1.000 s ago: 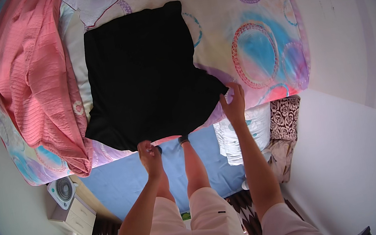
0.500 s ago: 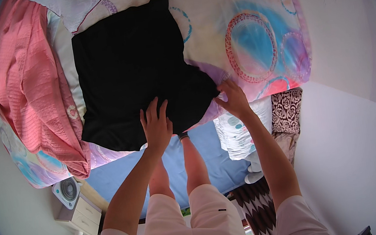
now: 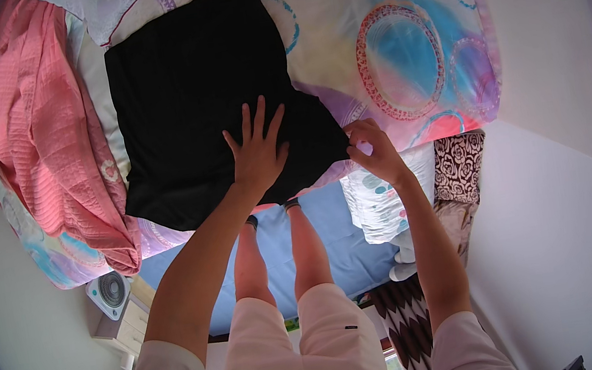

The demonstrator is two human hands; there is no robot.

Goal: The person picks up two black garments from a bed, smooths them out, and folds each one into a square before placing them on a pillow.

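On bed (image 3: 319, 9) | left hand (image 3: 257, 149) splayed on black cloth (image 3: 184, 102); right hand (image 3: 377, 154) pinching corner | likely smoothing; next needs taut corner

- Left hand (image 3: 258, 158): palm down, fingers (image 3: 258, 118) spread and pointing far, thumb (image 3: 282, 156) out to the right.
- Left forearm (image 3: 205, 267): slants from near left to far right.
- Right hand (image 3: 377, 154): turned left, its fingers curled toward its thumb; whether those tips meet is hard to tell.
- Right forearm (image 3: 433, 249): comes from the near right, leaning left at its far end.
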